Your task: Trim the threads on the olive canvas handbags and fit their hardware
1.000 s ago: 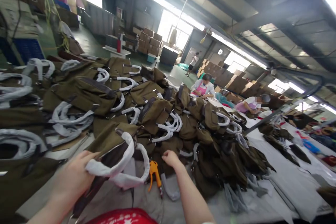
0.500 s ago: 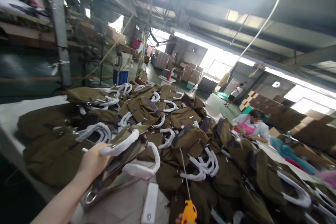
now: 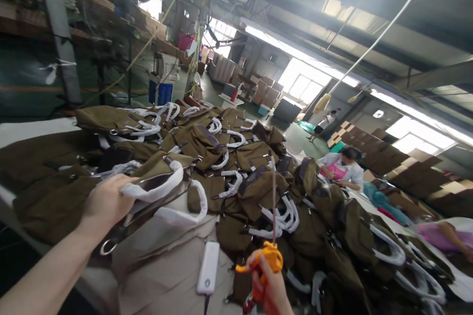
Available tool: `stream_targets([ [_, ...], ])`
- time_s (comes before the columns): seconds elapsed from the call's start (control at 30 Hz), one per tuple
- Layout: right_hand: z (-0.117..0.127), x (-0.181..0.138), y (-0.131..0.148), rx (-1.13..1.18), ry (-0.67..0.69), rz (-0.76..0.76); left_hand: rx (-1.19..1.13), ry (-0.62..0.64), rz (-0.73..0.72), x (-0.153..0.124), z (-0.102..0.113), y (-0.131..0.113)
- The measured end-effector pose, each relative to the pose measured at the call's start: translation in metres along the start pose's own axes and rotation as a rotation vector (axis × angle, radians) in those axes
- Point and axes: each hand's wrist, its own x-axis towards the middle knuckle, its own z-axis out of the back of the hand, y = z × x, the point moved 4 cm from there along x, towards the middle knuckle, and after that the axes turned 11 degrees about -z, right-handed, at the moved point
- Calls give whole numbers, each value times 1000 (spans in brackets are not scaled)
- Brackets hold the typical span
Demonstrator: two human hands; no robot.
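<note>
On the left, my left hand [image 3: 109, 202] is closed on the upper edge of an olive-brown handbag [image 3: 158, 165], near its white-wrapped handle [image 3: 162, 187]. Below that edge spreads the bag's pale grey lining [image 3: 166, 270], with a metal ring at its left side. My right hand [image 3: 268, 280], at the bottom centre, grips an orange air blow gun [image 3: 272, 256]. Its long thin nozzle [image 3: 274, 197] points up and away over the pile, apart from the held bag. Between my hands, a white power bank [image 3: 208, 268] with a dark cable lies on the grey fabric.
Many olive bags [image 3: 258, 197] with white-wrapped handles cover the table. A co-worker in pink and white [image 3: 342, 170] sits beyond it; another person's pink sleeve [image 3: 436, 236] shows at right. A metal post [image 3: 59, 34] stands at left. Cardboard boxes [image 3: 388, 162] are stacked behind.
The view has shifted slightly right. My right hand has risen into view with the orange blow gun, its nozzle now more upright. My left hand keeps its hold on the bag.
</note>
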Motion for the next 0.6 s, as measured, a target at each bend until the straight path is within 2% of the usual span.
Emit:
stream_targets([
  [0.1, -6, -2, 71, 124, 41, 163, -10, 11, -23, 10, 4, -1],
  [0.17, -4, -12, 124, 94, 60, 300, -14, 14, -58, 18, 8, -3],
  [0.27, 9, -32, 195, 15, 16, 509, -23, -6, -99, 27, 17, -7],
  [0.33, 16, -38, 228, -83, -52, 575, -22, -17, -100, 31, 22, -9],
  [0.37, 16, -38, 237, -165, -76, 561, -16, -20, -89, 32, 24, -9],
  [0.4, 14, -35, 239, -267, -86, 514, -9, -23, -78, 33, 26, -8],
  [0.47, 2, -29, 225, -491, -34, 342, 4, -21, -65, 34, 29, -7],
  [0.53, -18, -27, 189, -646, 130, 118, 15, -21, -65, 33, 32, -4],
  [0.6, -35, -31, 142, -704, 268, -98, 21, -18, -82, 32, 34, -2],
])
